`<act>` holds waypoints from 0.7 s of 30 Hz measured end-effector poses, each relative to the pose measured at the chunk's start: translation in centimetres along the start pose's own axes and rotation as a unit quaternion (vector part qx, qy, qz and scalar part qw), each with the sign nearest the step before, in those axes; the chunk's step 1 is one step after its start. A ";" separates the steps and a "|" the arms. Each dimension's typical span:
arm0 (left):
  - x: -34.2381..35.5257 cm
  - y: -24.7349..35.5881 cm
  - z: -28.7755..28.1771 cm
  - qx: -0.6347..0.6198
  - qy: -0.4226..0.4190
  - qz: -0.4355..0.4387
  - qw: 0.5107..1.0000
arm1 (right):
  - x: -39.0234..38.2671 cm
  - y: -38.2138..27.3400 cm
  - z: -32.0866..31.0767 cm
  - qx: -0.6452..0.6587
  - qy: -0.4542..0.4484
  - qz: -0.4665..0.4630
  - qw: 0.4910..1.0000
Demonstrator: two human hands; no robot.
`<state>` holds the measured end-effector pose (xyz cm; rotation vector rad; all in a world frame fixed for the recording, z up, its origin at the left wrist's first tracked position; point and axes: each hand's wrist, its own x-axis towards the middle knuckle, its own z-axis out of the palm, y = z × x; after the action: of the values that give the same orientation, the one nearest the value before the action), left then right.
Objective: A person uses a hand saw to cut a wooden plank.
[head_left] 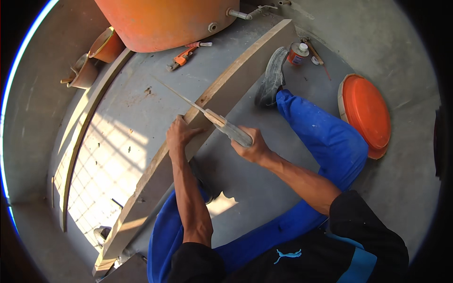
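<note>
A long wooden plank [250, 80] stands on its edge, running diagonally across the grey floor. My left hand [180, 135] grips its top edge, with fingers over the far side and thumb along the near face. My right hand [254, 145] is closed round the handle of a handsaw [226, 126]. The thin blade, seen nearly edge-on, crosses the plank's top just beyond my left hand and points up and left. Whether the teeth have cut into the wood cannot be made out. A small dark mark shows on the top edge beside the blade.
A large orange tank [165, 21] with pipe fittings stands at the back, an orange pipe wrench [183, 57] before it. Two buckets [107, 45] and another plank [81, 134] lie left. At right are a capped can [298, 54], a hammer [313, 51] and an orange lid [370, 111].
</note>
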<state>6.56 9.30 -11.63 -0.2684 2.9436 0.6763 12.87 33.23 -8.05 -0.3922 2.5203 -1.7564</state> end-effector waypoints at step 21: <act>-0.6 -2.2 -1.9 -0.012 -0.021 -0.047 0.999 | -13.2 -3.5 -7.8 -0.023 -0.034 0.005 0.999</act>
<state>7.48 6.60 -10.79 -0.3876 2.8631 0.6945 24.81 42.32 -3.45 -0.4322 2.5163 -1.6545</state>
